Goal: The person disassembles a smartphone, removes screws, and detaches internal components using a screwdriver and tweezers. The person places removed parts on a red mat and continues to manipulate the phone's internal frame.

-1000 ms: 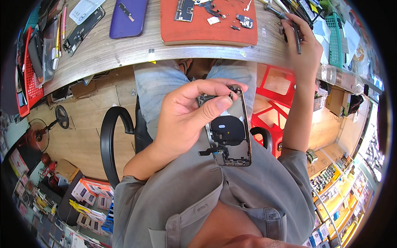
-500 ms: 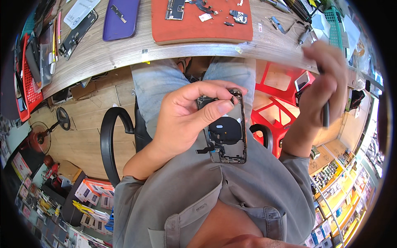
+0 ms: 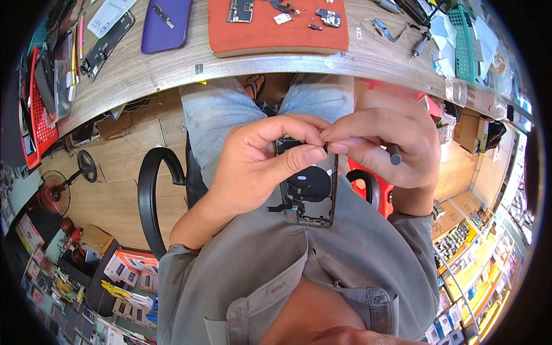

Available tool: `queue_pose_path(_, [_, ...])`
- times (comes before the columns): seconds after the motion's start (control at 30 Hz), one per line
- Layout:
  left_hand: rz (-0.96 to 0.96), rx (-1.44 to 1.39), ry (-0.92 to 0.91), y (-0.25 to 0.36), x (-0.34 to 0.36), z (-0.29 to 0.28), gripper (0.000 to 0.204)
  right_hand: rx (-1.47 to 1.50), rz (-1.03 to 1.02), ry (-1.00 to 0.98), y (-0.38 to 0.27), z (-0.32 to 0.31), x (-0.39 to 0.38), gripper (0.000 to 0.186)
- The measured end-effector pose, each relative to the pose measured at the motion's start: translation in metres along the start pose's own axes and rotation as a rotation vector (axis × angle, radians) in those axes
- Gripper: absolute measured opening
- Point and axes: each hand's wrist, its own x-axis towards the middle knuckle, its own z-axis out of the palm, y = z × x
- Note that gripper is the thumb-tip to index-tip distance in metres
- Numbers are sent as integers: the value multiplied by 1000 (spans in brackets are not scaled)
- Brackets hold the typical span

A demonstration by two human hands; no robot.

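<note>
Phone shell [image 3: 323, 208], frame center: board [image 3: 240, 11] out on red mat [image 3: 276, 38], upper center; black disc [image 3: 316, 185] still inside. Left hand [image 3: 253, 162] pinches the shell's edge; right hand [image 3: 397, 135], fingertips pressed together there, holds a tool [image 3: 395, 155].

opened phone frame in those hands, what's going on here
The left hand holds an opened, dark rectangular phone frame. The right hand, gripping a dark rod-shaped tool, meets it at the frame's far end; what it pinches there, if anything, is hidden. Small electronic parts lie on a thick orange-red pad.
</note>
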Motion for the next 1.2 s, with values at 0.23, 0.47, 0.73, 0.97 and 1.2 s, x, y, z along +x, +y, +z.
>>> queue_pose_path(0.23, [-7, 8, 0, 1, 1, -1, 14, 103, 96, -136, -6, -7, 8, 18])
queue_pose_path(0.47, [-47, -67, 14, -2, 1, -4, 13, 180, 181, -23, 0, -3, 0, 23])
queue_pose_path(0.73, [-25, -164, 50, -7, 7, -2, 11, -141, -81, 167, -10, 16, -11, 38])
queue_pose_path(0.97, [-12, -150, 35, -7, 7, -3, 11, -235, -104, 179, -6, 20, -16, 33])
queue_pose_path(1.2, [41, -54, 79, -10, 5, -3, 13, -257, -73, 188, -5, 23, -17, 29])
